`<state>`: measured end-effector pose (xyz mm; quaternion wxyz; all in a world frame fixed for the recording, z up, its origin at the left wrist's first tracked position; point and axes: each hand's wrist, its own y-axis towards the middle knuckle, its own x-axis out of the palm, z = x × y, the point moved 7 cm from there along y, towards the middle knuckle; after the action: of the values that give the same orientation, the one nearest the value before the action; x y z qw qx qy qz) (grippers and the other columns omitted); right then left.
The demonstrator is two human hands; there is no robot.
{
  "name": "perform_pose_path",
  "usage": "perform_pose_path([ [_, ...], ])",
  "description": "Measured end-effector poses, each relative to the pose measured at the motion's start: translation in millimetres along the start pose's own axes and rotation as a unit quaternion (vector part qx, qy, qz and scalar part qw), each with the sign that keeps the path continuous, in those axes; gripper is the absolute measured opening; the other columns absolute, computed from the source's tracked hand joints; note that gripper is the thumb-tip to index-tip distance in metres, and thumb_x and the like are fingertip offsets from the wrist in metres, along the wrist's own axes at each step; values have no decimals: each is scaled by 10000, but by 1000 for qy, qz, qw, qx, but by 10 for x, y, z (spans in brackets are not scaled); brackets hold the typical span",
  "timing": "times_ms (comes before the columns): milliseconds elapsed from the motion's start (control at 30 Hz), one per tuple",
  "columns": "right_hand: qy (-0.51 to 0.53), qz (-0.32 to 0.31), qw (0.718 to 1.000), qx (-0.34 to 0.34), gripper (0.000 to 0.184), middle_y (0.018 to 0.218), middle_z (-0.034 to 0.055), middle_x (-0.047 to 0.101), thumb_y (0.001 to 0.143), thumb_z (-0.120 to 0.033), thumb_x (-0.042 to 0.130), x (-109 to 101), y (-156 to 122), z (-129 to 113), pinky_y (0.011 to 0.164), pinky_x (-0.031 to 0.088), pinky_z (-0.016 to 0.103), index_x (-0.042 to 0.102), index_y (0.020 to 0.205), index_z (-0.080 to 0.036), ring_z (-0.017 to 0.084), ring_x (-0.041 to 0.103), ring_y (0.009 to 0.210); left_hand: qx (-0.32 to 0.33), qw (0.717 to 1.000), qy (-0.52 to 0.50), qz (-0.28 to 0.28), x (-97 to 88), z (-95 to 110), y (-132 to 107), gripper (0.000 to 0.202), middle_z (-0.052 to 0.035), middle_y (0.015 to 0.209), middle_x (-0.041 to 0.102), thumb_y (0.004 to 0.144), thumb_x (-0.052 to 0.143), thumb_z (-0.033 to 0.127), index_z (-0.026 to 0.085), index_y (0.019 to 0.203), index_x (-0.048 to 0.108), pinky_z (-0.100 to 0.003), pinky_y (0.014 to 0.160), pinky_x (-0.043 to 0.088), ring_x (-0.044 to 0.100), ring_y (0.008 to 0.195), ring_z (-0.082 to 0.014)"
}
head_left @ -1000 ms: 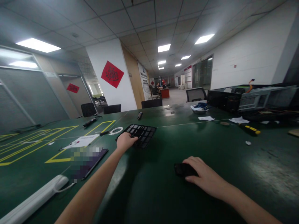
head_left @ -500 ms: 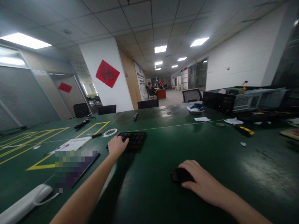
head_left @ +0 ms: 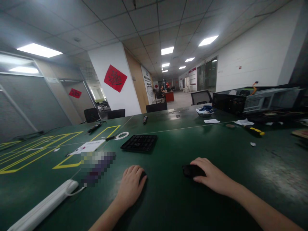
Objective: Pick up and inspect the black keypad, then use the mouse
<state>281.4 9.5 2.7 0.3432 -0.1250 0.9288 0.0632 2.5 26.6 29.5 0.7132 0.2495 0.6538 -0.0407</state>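
My right hand (head_left: 208, 176) is closed round a small, black, blocky object (head_left: 190, 171), whose far end sticks out to the left. What kind of object it is, I cannot make out. To the left, my left hand (head_left: 132, 184) rests low over the table with its fingers curled. Between its thumb and forefinger shows a bit of something dark and rounded (head_left: 142, 175), mostly covered by the hand. Beyond that hand a black tray with a grid pattern (head_left: 139, 143) lies flat on the green table (head_left: 166, 195).
At left lie a folded white umbrella (head_left: 45, 205), a blurred-out purple item (head_left: 98, 170), a paper sheet (head_left: 88, 147) and a roll of white tape (head_left: 122, 135). Farther right are a bowl (head_left: 205, 111), a yellow-black screwdriver (head_left: 254, 130) and an open computer case (head_left: 255, 101).
My left hand has left the black tray and come back toward me, now with something dark under its fingers. My right hand still holds its black object. The view has shifted slightly.
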Motion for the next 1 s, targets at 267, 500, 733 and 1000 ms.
perform_pose_path([
  [267, -172, 116, 978, 34, 396, 1040, 87, 551, 704, -421, 510, -878, -19, 312, 862, 372, 395, 529, 1026, -193, 244, 481, 977, 42, 994, 17, 97, -80, 8, -37, 256, -79, 1007, 549, 818, 420, 340, 179, 978, 539, -396, 861, 351, 476, 967, -230],
  [500, -339, 193, 909, 148, 457, 1013, 183, 554, 733, -413, 427, -1477, -277, 1251, 847, 393, 444, 526, 1039, -89, 320, 496, 944, 53, 988, 34, 140, -102, 0, -29, 252, -79, 982, 562, 795, 460, 359, 181, 949, 548, -397, 824, 383, 504, 934, -235],
  [733, -408, 290, 858, 113, 592, 1121, 245, 471, 752, -494, 376, -1500, -443, 1267, 927, 317, 502, 444, 1126, -40, 392, 398, 1084, 47, 988, 40, 141, -108, -6, -34, 250, -82, 983, 565, 801, 455, 352, 169, 949, 541, -393, 828, 386, 506, 935, -231],
  [1000, -379, 267, 883, 76, 627, 1264, 150, 384, 741, -531, 403, -1129, -1041, 1077, 1031, 271, 479, 369, 1235, -147, 319, 293, 1217, 59, 988, 42, 134, -95, 11, -25, 246, -77, 973, 578, 800, 458, 348, 176, 947, 553, -392, 815, 389, 517, 913, -229],
])
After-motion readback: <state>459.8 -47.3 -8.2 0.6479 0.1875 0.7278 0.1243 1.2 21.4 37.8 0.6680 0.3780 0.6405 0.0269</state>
